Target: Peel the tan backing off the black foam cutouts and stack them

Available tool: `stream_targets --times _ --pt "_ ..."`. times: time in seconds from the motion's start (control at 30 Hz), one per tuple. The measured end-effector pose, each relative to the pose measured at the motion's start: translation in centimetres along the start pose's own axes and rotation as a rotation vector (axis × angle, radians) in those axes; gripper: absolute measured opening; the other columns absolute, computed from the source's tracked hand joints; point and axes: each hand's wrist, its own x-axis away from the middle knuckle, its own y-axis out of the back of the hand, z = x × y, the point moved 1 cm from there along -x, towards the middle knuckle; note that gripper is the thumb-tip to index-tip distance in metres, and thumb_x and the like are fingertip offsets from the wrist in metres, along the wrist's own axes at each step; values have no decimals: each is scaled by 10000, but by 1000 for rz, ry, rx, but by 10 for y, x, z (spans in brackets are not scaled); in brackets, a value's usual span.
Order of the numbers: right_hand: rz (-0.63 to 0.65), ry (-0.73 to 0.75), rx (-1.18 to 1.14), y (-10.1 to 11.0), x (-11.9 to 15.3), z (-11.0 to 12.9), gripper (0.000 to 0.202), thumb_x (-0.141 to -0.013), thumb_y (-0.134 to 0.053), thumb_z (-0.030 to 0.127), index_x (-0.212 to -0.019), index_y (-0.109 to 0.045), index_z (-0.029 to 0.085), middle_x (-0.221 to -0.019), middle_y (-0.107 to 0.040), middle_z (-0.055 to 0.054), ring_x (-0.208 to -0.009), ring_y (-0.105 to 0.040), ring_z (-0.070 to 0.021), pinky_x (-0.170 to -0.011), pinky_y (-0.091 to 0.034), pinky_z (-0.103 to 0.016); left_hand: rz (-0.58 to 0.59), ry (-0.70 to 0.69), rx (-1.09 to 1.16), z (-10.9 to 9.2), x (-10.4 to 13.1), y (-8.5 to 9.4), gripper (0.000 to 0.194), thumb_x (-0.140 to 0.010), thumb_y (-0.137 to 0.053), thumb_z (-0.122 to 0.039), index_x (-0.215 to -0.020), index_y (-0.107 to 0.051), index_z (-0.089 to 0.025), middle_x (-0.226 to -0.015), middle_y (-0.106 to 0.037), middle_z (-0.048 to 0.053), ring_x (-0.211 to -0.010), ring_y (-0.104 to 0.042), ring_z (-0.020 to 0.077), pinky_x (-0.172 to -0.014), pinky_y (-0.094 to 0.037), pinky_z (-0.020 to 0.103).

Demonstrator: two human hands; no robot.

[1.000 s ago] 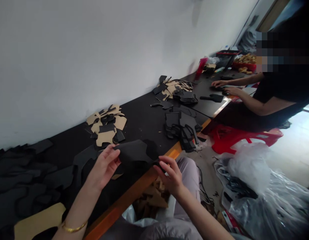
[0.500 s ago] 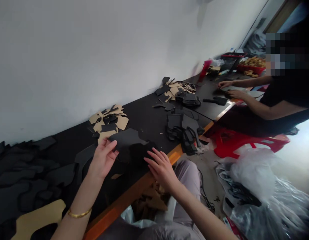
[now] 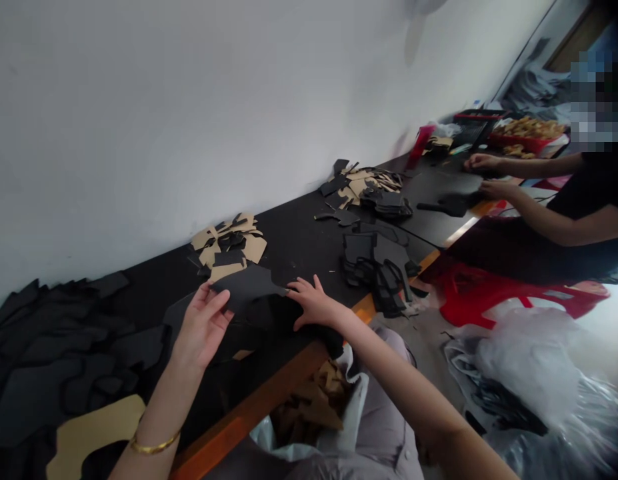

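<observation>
My left hand (image 3: 205, 325) pinches the left corner of a dark sheet piece (image 3: 249, 291) between thumb and fingers, holding it over the black table (image 3: 299, 233). At the right edge of that piece is my right hand (image 3: 313, 303), its fingers spread and its thumb apart. Dark material shows beneath the right hand; its outline is hard to make out. Just behind the held piece lies a pile of tan and black scraps (image 3: 253, 247).
Black cut pieces (image 3: 39, 360) are heaped at the left, with a tan piece (image 3: 73, 433) in front. More black pieces (image 3: 376, 257) lie right of centre. A bag of tan scraps (image 3: 313, 407) hangs below the table edge. Another person works at the far right.
The view has shifted, so the table things sit further right. My right hand has turned and spread its fingers at the piece's edge. My left hand keeps its hold.
</observation>
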Motion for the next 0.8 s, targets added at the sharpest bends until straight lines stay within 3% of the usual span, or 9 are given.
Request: stream_targets --times 0.07,0.17,0.23,0.3,0.4,0.47,0.57,0.67,0.8 --pt "-24 -28 -28 -2 1 -2 883 -535 -835 352 -1329 -453 294 -1360 -452 -147 -1303 -344 -369 -1014 -119 -704 14 4 1 1 -1 -1 328 -617 -757 -95 -867 -595 -234 -858 -685 -56 -763 -660 96 -642 -561 180" --pt "-67 -67 -43 -2 10 -1 953 -534 -838 352 -1372 -386 312 -1441 -351 -144 -1355 -232 -390 -1025 -141 -686 44 31 9 3 0 -4 314 -634 -751 -101 -872 -598 -237 -871 -688 -57 -774 -661 94 -657 -560 177" --pt "-185 -90 -104 0 22 2 918 -586 -812 350 -1385 -361 317 -1467 -313 -127 -1379 -175 -375 -1051 -182 -641 69 69 14 6 1 -7 311 -649 -743 -108 -894 -604 -239 -918 -690 -48 -801 -660 96 -682 -561 180" --pt "-371 -90 -258 2 39 7 756 -711 -728 328 -1377 -370 303 -1413 -403 -109 -1339 -320 -293 -1061 -310 -514 93 112 12 10 2 -9 312 -664 -732 -111 -921 -608 -236 -961 -686 -36 -823 -655 97 -700 -559 183" --pt "-622 -43 -486 0 67 19 591 -823 -616 283 -1363 -375 265 -1203 -593 -77 -1077 -589 -165 -931 -485 -327 124 188 -16 20 2 -13 309 -670 -728 -114 -932 -606 -222 -952 -674 -21 -801 -649 98 -683 -554 187" --pt "-769 -50 -496 -2 82 28 505 -820 -622 280 -1297 -460 242 -1088 -652 -62 -953 -641 -153 -852 -527 -294 138 234 -38 30 -1 -17 317 -663 -736 -122 -933 -599 -218 -925 -657 -20 -775 -641 95 -660 -548 188" --pt "-964 -183 -429 -3 96 36 225 -815 -624 270 -1032 -635 212 -929 -693 -50 -831 -663 -162 -759 -550 -285 154 249 -91 47 -6 -24 365 -625 -765 -132 -926 -581 -226 -894 -615 -38 -738 -619 78 -609 -520 161" --pt "-953 -271 -437 -2 99 34 81 -820 -609 259 -835 -664 200 -810 -690 -33 -762 -657 -160 -707 -545 -278 178 185 -218 62 -14 -27 411 -569 -796 -137 -897 -560 -216 -922 -581 -42 -723 -592 66 -595 -501 150" --pt "-845 -307 -486 -8 97 28 119 -831 -576 247 -884 -673 201 -862 -701 -38 -812 -663 -170 -742 -542 -290 182 155 -354 75 -23 -21 457 -532 -806 -149 -891 -528 -203 -954 -563 -21 -750 -588 84 -611 -500 165"
